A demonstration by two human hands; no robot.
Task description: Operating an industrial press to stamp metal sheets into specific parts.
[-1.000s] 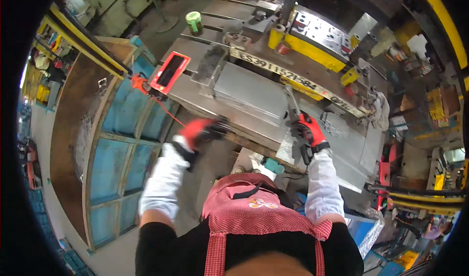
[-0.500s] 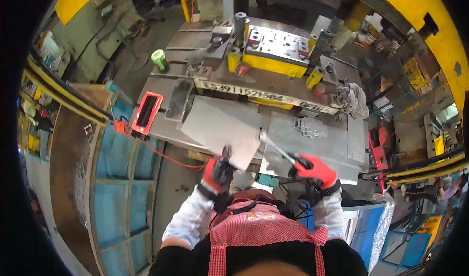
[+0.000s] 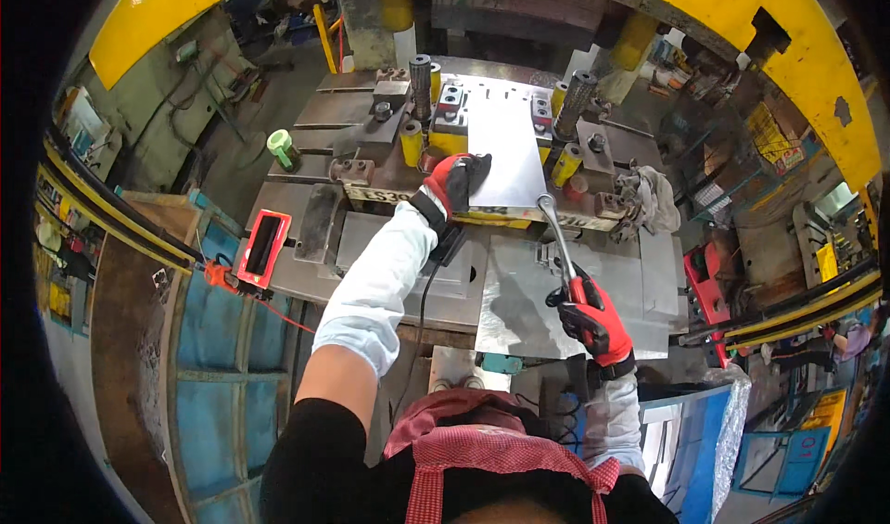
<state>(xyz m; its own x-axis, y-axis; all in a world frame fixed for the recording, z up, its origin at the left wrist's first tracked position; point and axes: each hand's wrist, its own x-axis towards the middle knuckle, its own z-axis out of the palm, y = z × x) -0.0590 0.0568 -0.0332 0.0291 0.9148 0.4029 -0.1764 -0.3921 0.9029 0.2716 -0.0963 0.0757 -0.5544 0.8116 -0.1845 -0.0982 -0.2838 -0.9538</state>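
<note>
A flat, shiny metal sheet point(image 3: 505, 153) lies over the press die point(image 3: 449, 141), its near end sticking out toward me. My left hand point(image 3: 454, 185), in a red and black glove, is closed on the sheet's left edge. In my right hand point(image 3: 593, 318), gloved alike, is a silver wrench point(image 3: 560, 232) with a round ring-like head. That head is at the sheet's near right corner; whether it touches cannot be made out. Below my left forearm, more sheet metal point(image 3: 357, 236) rests on the press bed. Small metal parts point(image 3: 547, 257) lie on a grey plate point(image 3: 519, 306) to the right.
Dark guide posts point(image 3: 420, 88) and yellow blocks point(image 3: 566, 164) flank the die. A yellow press frame point(image 3: 788, 23) arches overhead. On the left are a red-framed dark device point(image 3: 264, 246) and a green cup point(image 3: 282, 144). A grey rag point(image 3: 649, 199) hangs at the right.
The metal sheet has moved from the near bed up and away onto the die, with my left hand reaching forward along it. My right hand has swung the wrench toward the sheet's near corner.
</note>
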